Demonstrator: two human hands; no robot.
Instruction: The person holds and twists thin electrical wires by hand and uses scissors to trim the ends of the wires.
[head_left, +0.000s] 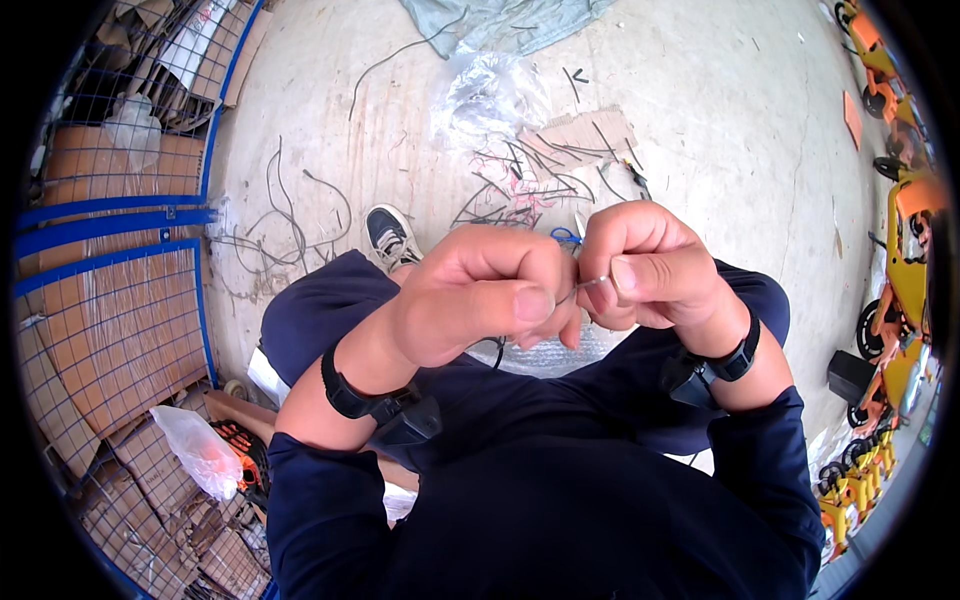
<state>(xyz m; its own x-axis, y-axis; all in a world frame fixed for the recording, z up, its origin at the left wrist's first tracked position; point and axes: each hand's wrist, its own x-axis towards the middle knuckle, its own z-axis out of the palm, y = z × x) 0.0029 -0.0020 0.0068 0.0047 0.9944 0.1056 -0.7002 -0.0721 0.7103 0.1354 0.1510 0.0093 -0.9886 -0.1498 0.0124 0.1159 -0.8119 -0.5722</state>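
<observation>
Both hands meet over my lap. My left hand (pixel 485 290) is closed, its thumb pressed against the curled fingers on a thin wire. In a pinch between thumb and forefinger, my right hand (pixel 650 270) grips the light end of this thin wire (pixel 592 283). Part of the wire is hidden by the fingers. Below the left hand hangs a short loop of black cable (pixel 499 352); whether it joins the wire I cannot tell. Just beyond the hands, scissors with blue handles (pixel 566 236) lie on the floor, partly covered by my right hand.
Cut black cable pieces (pixel 485 208) and a cardboard scrap (pixel 590 140) litter the floor ahead, beside a clear plastic bag (pixel 488 98). Longer cables (pixel 285 205) lie left. A blue mesh cage (pixel 203 300) holding cardboard stands at left; yellow-orange wheeled machines (pixel 905 290) line the right.
</observation>
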